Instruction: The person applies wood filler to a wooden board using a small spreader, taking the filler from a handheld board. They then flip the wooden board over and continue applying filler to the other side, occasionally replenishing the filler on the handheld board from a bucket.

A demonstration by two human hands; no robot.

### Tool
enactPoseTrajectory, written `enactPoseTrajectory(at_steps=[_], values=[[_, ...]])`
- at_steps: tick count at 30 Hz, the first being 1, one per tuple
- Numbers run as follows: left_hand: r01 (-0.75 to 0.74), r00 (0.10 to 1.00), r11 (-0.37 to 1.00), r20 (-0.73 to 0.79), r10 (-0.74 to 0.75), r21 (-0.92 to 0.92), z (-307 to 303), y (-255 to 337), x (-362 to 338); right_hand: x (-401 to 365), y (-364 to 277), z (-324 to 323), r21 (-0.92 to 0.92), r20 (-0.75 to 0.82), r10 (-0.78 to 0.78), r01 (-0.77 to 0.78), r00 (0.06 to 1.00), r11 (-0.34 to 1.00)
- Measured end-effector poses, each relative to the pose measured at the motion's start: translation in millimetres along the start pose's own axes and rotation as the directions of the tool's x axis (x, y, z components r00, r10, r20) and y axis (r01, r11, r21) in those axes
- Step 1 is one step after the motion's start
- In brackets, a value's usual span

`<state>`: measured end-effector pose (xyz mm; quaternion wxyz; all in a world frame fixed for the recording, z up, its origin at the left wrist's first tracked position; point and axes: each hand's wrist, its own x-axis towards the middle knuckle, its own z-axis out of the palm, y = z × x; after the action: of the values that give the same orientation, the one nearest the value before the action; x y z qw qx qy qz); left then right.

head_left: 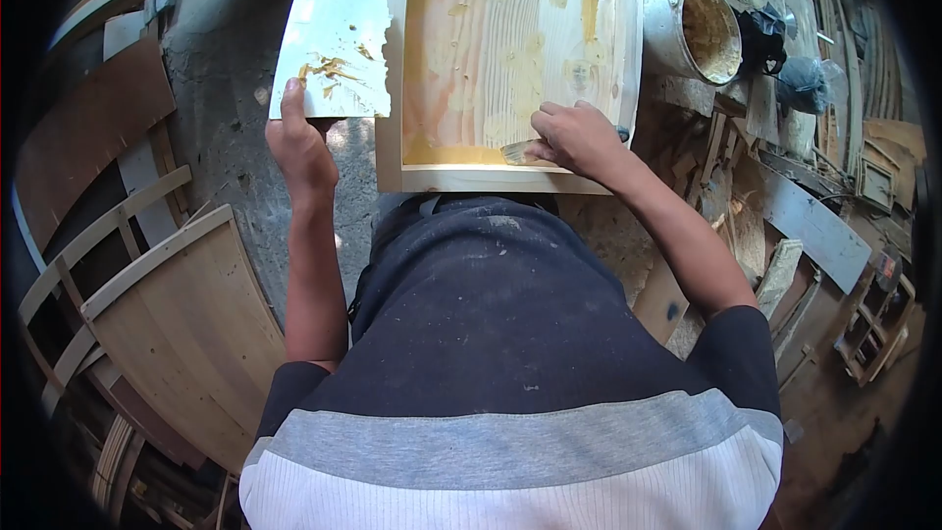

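A pale wooden panel with a raised frame (pixel 389 88) lies in front of my body, with yellowish filler patches on its face. My left hand (pixel 300 149) grips a white board (pixel 329 25) by its lower edge, thumb on top; brown-yellow paste is smeared on the board. Closed around a putty knife (pixel 516 152), my right hand (pixel 579 140) is at the near right part of the panel. The knife's blade rests at the inner corner along the near frame rail, where a yellow strip of filler runs. Part of its handle is hidden by the hand.
A white bucket (pixel 693 31) with paste-crusted insides stands tilted beyond the panel's right side. Dark and blue bags (pixel 803 86) sit beside it. Wooden panels (pixel 186 334) and curved frames lean at left; scrap boards (pixel 810 221) and offcuts lie at right.
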<state>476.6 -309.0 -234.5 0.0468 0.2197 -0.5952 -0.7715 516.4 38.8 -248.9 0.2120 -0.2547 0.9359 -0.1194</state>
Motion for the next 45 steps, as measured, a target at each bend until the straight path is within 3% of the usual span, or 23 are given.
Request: enactPoseTrajectory(at_steps=[4,7,10,11,13,14,17,19,22,25,26,30,32,35,37,39,41,45], values=[[0.007,1.000,0.997,0.009,-0.008,0.073,-3,5,1,-9,5,-1,-0.037,0.090,0.071,-0.067,0.993,0.997],[-0.010,1.000,1.000,0.005,0.010,0.022,-4,0,3,-10,16,-20,-0.074,0.135,0.080,-0.071,0.988,0.995],[0.015,1.000,1.000,-0.015,-0.015,0.023,-7,-4,5,3,18,-24,-0.164,0.219,-0.171,0.209,0.961,0.964],[0.011,1.000,1.000,-0.012,-0.011,0.020,-5,-4,7,15,14,-26,-0.169,0.216,-0.169,0.207,0.962,0.964],[-0.011,1.000,1.000,0.018,0.011,0.028,-7,-3,7,39,0,-33,-0.247,0.382,-0.211,0.319,0.900,0.915],[-0.008,1.000,1.000,0.009,0.008,0.031,-9,-3,7,47,5,-20,-0.254,0.293,-0.326,0.401,0.899,0.880],[0.013,1.000,1.000,0.001,-0.013,0.014,-9,-2,5,73,-2,-16,-0.319,0.387,-0.372,0.500,0.844,0.805],[-0.016,1.000,1.000,-0.006,0.016,0.019,-6,-2,4,74,8,-27,-0.250,0.371,-0.374,0.479,0.850,0.841],[0.012,0.999,0.999,-0.035,-0.013,-0.032,-8,-7,5,69,23,-58,-0.374,0.328,-0.156,0.280,0.932,0.884],[0.023,0.997,1.000,-0.075,-0.024,-0.020,-9,-13,6,66,1,-72,-0.330,0.275,-0.102,0.194,0.956,0.924],[0.020,0.997,0.999,-0.075,-0.022,-0.025,-9,-13,7,67,-14,-67,-0.348,0.320,-0.065,0.181,0.945,0.920],[0.025,0.998,1.000,-0.061,-0.026,-0.016,-6,-13,7,39,-20,-29,-0.237,0.166,-0.084,0.123,0.983,0.964],[0.025,0.997,1.000,-0.076,-0.025,-0.007,-9,-14,4,19,-10,-33,-0.217,0.296,0.241,-0.180,0.924,0.959],[0.014,0.997,1.000,-0.073,-0.013,0.007,-4,-17,7,1,-1,-36,-0.246,0.241,0.292,-0.232,0.926,0.941],[0.022,0.996,0.997,-0.087,-0.029,-0.081,-3,-20,8,8,-14,-33,-0.172,0.223,0.299,-0.264,0.928,0.949],[0.037,0.997,0.997,-0.069,-0.042,-0.068,-5,-18,4,10,-28,-23,-0.121,0.141,0.130,-0.114,0.981,0.986],[0.032,0.998,0.997,-0.047,-0.035,-0.063,-4,-15,9,4,-16,-15,-0.086,0.098,0.132,-0.124,0.986,0.989],[0.003,1.000,1.000,-0.017,-0.003,-0.016,-8,-15,12,-14,-3,-26,-0.140,0.254,0.271,-0.242,0.929,0.960]])
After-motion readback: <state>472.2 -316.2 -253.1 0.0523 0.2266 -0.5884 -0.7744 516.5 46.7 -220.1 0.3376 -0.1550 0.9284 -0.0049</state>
